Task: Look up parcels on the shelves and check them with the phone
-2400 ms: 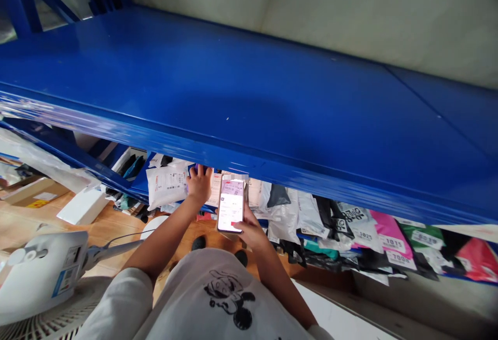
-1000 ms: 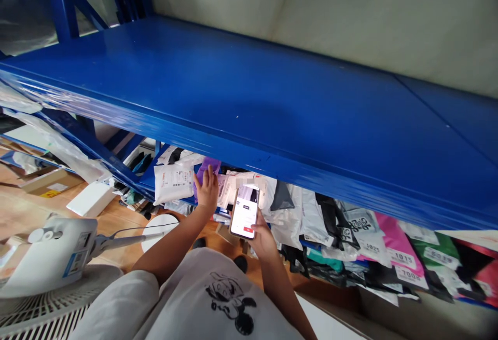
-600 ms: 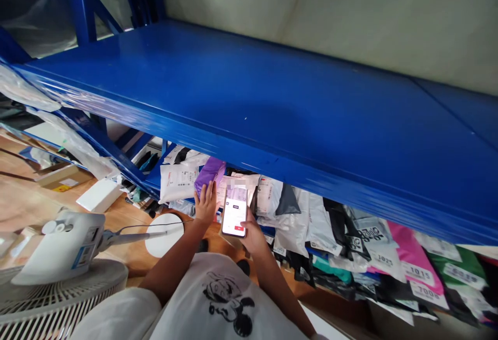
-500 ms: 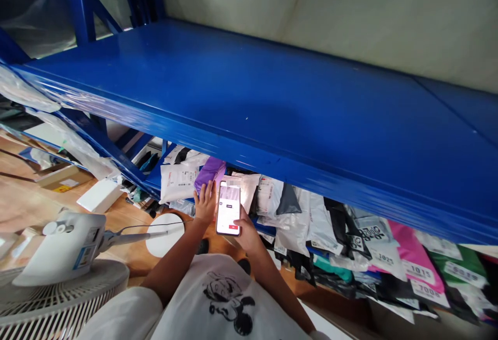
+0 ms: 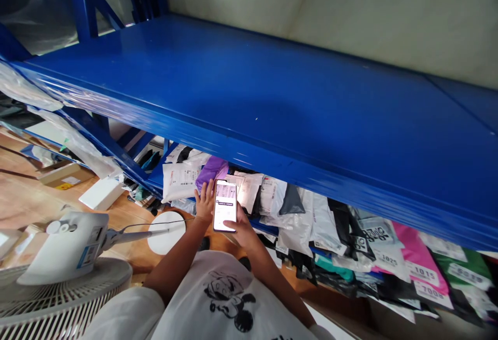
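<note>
My right hand (image 5: pixel 241 224) is wrapped round a smartphone (image 5: pixel 224 210) with a lit screen, the thumb resting over the lower part of the screen. Left of the phone, my left hand (image 5: pixel 204 202) lies with its fingers spread at the lower edge of a purple parcel bag (image 5: pixel 211 170). A white parcel bag (image 5: pixel 180 181) with a printed label sits left of the purple one. Just behind the phone, a pale labelled parcel (image 5: pixel 249 187) is brightly lit.
A wide blue metal shelf (image 5: pixel 249 85) spans the view above the parcels. Several bagged parcels with number labels, including a pink bag (image 5: pixel 418 257), line the lower shelf to the right. A white fan (image 5: pixel 70 246) stands at left, near a white box (image 5: pixel 101 193).
The phone has shifted slightly left, closer to my left hand, and its screen content differs. My right thumb has moved left across the screen. My left hand stays by the purple parcel bag.
</note>
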A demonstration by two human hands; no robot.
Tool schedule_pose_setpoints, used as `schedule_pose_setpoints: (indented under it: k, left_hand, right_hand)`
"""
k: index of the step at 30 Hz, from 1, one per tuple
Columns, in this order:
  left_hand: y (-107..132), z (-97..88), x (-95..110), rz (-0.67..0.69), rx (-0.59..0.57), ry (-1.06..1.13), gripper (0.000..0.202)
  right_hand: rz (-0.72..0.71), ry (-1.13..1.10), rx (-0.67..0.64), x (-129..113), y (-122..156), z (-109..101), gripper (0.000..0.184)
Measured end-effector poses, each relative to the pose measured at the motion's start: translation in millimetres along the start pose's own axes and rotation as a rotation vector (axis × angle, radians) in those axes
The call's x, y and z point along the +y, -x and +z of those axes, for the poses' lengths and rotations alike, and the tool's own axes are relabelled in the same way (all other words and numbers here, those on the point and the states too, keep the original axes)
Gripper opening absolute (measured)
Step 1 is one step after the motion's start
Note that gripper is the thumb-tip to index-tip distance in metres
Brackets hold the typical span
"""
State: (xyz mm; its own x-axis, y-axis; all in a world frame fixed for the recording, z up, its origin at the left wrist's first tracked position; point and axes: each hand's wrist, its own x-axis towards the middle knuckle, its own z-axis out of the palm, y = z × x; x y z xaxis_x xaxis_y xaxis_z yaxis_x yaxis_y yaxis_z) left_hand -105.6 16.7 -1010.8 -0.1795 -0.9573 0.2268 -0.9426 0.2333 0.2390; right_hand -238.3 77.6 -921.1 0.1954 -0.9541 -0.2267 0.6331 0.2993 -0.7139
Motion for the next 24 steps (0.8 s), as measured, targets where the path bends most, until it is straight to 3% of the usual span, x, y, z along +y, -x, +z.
schedule_pose_setpoints:
  k: [24]
  left_hand:
    - [-1.0,-2.1,0.2,0.010,0.002,-0.023,0.051]
  right_hand:
    - [-0.047,0.076,-0.056,-0.6,-0.4,-0.5,0.082]
